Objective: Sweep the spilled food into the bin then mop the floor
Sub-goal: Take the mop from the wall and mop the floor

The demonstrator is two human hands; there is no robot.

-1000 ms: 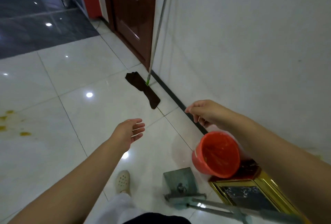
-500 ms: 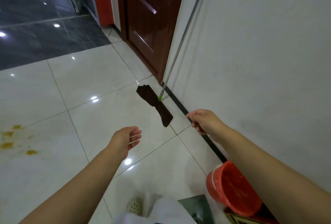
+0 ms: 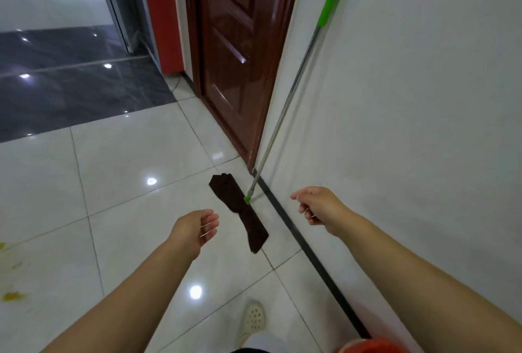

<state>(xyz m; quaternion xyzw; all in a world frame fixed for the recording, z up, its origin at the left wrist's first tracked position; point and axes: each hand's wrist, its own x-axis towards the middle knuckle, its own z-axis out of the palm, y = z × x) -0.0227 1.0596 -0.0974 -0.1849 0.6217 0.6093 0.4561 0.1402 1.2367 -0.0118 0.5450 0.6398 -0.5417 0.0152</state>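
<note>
We see the glossy white tiled floor point(image 3: 141, 172), yellow spilled food point(image 3: 11, 295) at its near left. The steel-handled mop with dark brown cloth head point(image 3: 240, 211) leans against the right wall. Our left hand point(image 3: 195, 228) and right hand point(image 3: 317, 206) hang loosely curled, holding nothing.

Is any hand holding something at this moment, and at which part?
Nothing is held. The left hand and the right hand are both free, apart from the green-handled metal mop leaning against the white wall.
</note>
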